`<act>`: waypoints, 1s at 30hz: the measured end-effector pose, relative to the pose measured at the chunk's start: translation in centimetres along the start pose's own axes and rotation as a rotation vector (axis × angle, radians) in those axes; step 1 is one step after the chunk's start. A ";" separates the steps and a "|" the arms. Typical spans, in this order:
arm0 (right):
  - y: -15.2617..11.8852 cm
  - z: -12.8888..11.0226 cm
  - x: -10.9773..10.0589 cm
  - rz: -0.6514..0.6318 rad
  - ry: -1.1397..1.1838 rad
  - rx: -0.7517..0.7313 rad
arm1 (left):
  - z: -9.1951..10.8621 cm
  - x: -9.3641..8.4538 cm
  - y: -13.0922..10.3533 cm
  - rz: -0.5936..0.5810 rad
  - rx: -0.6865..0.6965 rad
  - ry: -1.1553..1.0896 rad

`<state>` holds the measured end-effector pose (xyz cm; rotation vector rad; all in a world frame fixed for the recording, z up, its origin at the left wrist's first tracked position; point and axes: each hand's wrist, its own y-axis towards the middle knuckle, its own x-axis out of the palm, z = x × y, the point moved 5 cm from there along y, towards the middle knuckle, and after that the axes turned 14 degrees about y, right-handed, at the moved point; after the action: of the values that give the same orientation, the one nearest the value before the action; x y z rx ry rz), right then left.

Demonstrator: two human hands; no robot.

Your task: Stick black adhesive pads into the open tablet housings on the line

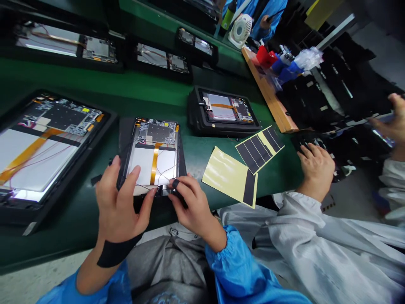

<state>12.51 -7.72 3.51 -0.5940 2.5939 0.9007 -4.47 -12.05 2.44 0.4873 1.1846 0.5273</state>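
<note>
An opened tablet (pixel 166 160) lies in front of me, its circuit board, white battery and orange ribbon cable exposed. My left hand (pixel 122 200) spreads its fingers over the lower left corner, the thumb at the bottom edge. A band of black tape (pixel 118 252) wraps that wrist. At the lower right edge, my right hand (pixel 194 204) has its fingers drawn together close to a small black part and thin wires. A small piece of black tape (pixel 175 183) shows at its fingertips. What lies between thumb and finger is partly hidden.
Yellow backing sheets (pixel 223 175) with black strips (pixel 261 147) lie at right. Another opened tablet (pixel 47 139) is at left; one sits on stacked black trays (pixel 221 128). Several more line the back. A co-worker's hand (pixel 316 169) rests close by at right, near a wooden rail (pixel 268 93).
</note>
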 end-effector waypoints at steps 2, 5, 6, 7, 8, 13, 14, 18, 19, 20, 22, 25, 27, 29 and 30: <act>-0.4 0.0 -0.8 0.175 0.097 0.067 | 0.6 -1.0 -0.8 0.062 -0.016 0.037; -1.3 0.6 -1.9 0.427 0.314 0.299 | 1.3 -1.6 -1.9 0.056 -0.121 -0.032; -1.5 0.9 -2.0 0.462 0.422 0.389 | 1.5 -1.4 -2.2 0.036 -0.146 -0.056; -1.7 1.3 -1.8 0.472 0.547 0.479 | 1.6 -1.3 -2.4 0.021 -0.168 -0.081; -1.8 1.6 -1.5 0.465 0.676 0.561 | 1.7 -1.0 -2.5 0.020 -0.185 -0.114; -1.9 2.3 -0.5 0.461 1.018 0.725 | 1.0 0.4 -2.5 -0.022 -0.340 -0.371; -1.9 2.3 -0.4 0.466 1.027 0.719 | 1.0 0.6 -2.3 -0.041 -0.356 -0.401; -1.8 2.4 -0.3 0.467 0.976 0.690 | 1.6 0.8 -1.5 -0.085 -0.380 -0.437; -1.8 2.4 -0.3 0.467 0.954 0.685 | 1.7 0.9 -1.3 -0.085 -0.386 -0.442; -1.8 2.4 -0.4 0.468 0.933 0.679 | 1.8 0.9 -1.2 -0.082 -0.396 -0.453; -1.8 2.5 -0.7 0.477 0.896 0.658 | 2.0 1.0 -1.1 -0.079 -0.417 -0.494; -1.7 2.5 -1.2 0.493 0.843 0.631 | 2.1 1.3 -1.1 -0.082 -0.431 -0.550; -1.6 2.3 -1.5 0.496 0.797 0.619 | 2.3 1.5 -1.1 -0.082 -0.403 -0.565; -1.4 2.1 -1.6 0.492 0.748 0.597 | 2.5 1.6 -1.0 -0.093 -0.370 -0.561; -1.3 2.0 -1.6 0.490 0.729 0.583 | 2.6 1.8 -0.9 -0.105 -0.363 -0.555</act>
<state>14.84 -6.88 2.09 -0.1124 3.5210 -0.0498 -1.41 -11.85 1.40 0.2313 0.5625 0.4633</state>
